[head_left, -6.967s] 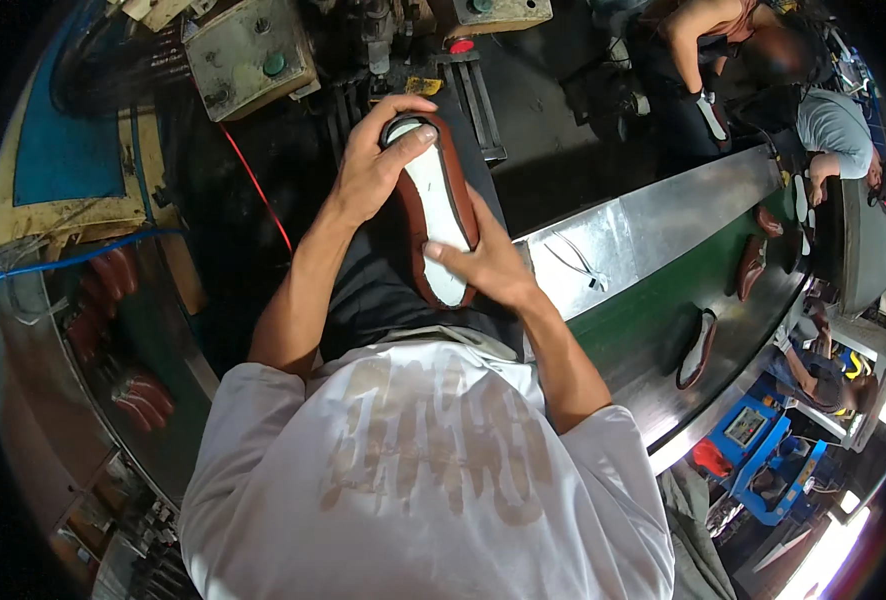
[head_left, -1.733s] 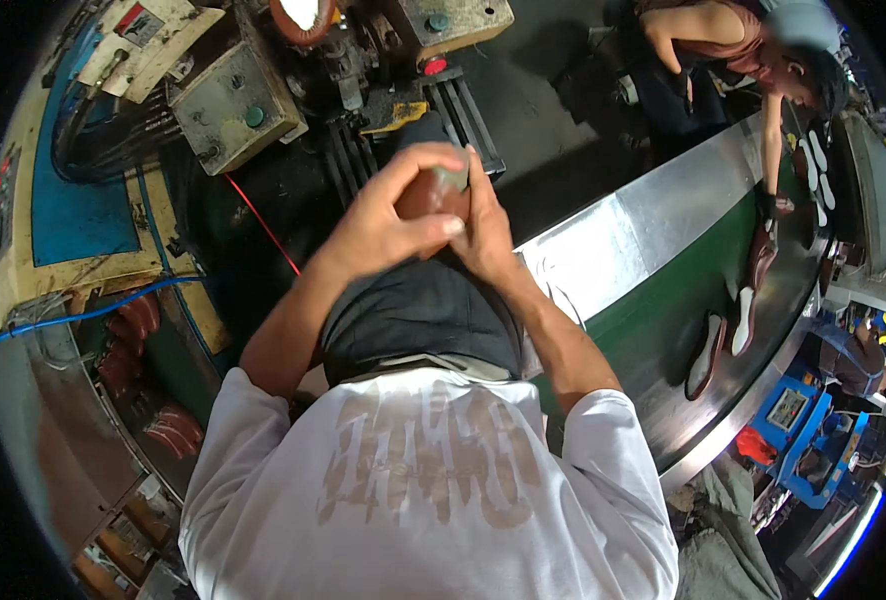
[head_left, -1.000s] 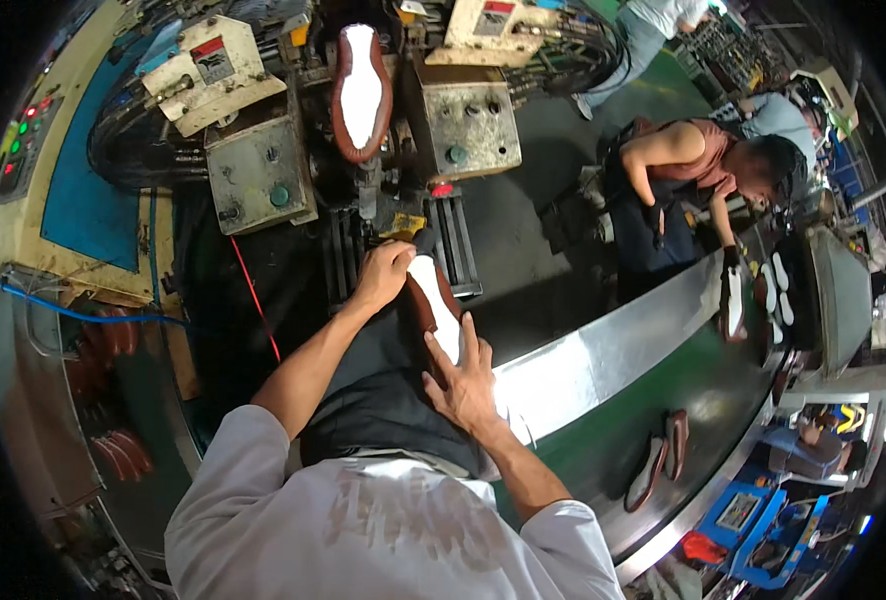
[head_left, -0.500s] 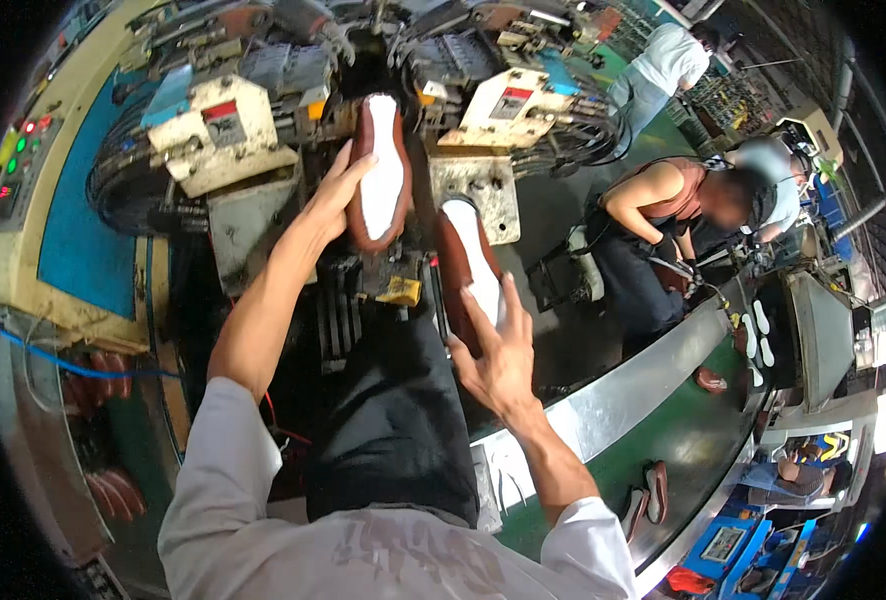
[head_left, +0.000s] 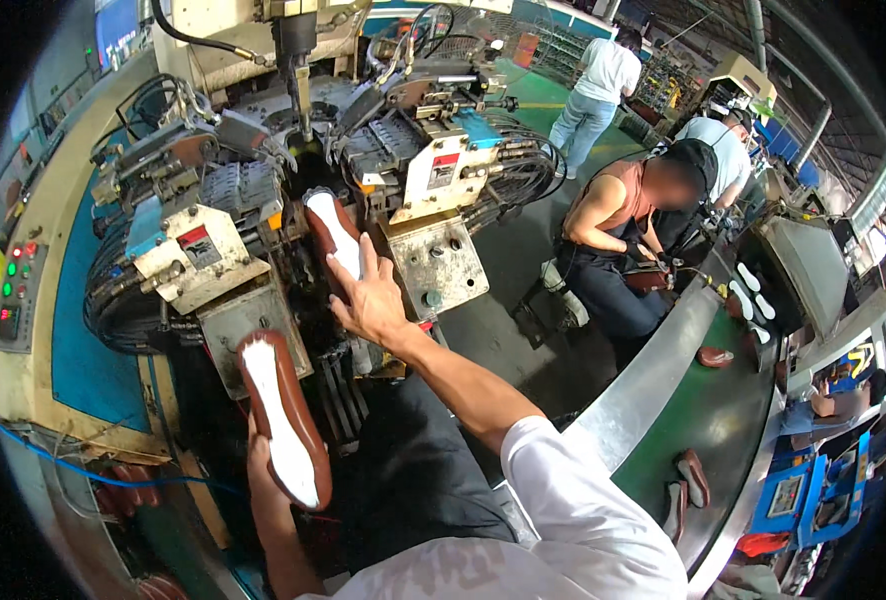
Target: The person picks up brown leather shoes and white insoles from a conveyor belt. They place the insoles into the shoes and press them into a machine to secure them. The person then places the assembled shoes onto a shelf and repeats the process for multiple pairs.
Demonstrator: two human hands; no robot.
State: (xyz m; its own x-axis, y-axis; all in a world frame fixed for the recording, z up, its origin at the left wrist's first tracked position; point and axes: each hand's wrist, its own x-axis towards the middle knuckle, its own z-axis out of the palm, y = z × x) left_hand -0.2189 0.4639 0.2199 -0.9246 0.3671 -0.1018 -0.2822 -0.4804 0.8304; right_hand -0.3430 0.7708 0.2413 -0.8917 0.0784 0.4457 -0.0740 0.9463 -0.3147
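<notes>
My left hand [head_left: 260, 455] is closed around the side of a brown shoe upper [head_left: 316, 448] at the lower left. It is held sole-up, showing a long white insole [head_left: 281, 420]; most of the fingers are hidden beneath. A second brown shoe upper [head_left: 319, 229], also white on its upturned sole, sits in the machine [head_left: 308, 165] between its two clamp units. My right hand [head_left: 375, 305] grips its near end, fingers over the top and along the side.
A control panel [head_left: 15, 290] with lit buttons stands at the left. To the right, a metal-edged conveyor [head_left: 653, 385] with a green belt carries several shoes [head_left: 693, 478]. Beside it a seated co-worker [head_left: 613, 240] handles a brown shoe. Another person [head_left: 593, 85] stands farther back.
My left hand has drawn its shoe down and left, away from the machine. My right hand has brought the other shoe up and left, between the clamp units. The view has tilted upward.
</notes>
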